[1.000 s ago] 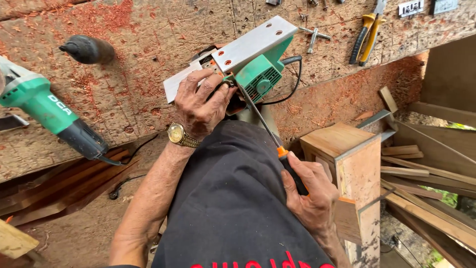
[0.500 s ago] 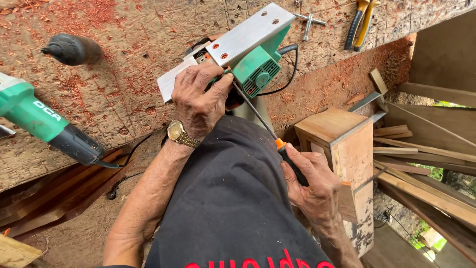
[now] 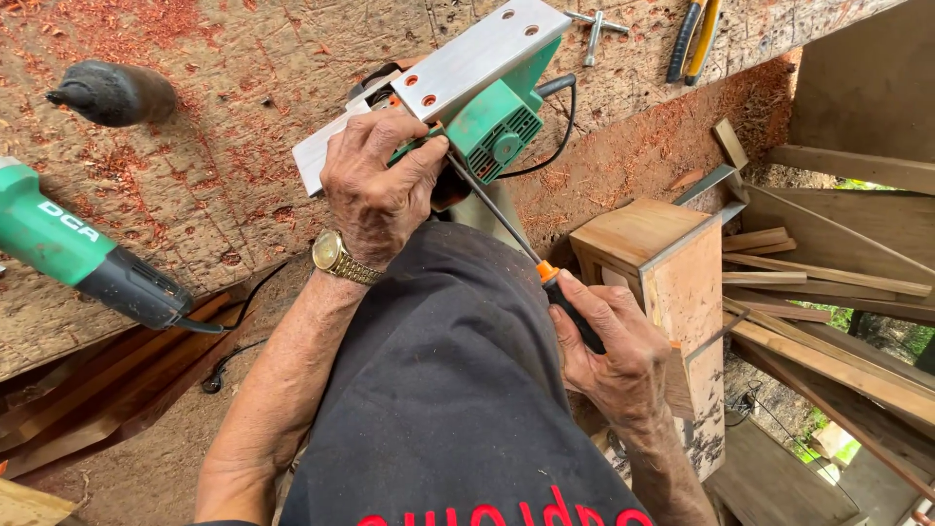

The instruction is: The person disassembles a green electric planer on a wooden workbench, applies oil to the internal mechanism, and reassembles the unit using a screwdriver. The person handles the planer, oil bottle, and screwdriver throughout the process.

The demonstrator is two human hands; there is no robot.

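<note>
Both hands busy: left hand fingers clamp green planer; right hand fingers grip screwdriver.

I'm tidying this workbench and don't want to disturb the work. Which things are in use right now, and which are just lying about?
In use:
- green electric planer, gripped by the left hand
- screwdriver, held by the right hand, tip at the planer

Lying about:
- green power tool
- dark knob-shaped tool
- pliers
- small metal key
- wooden box
</note>
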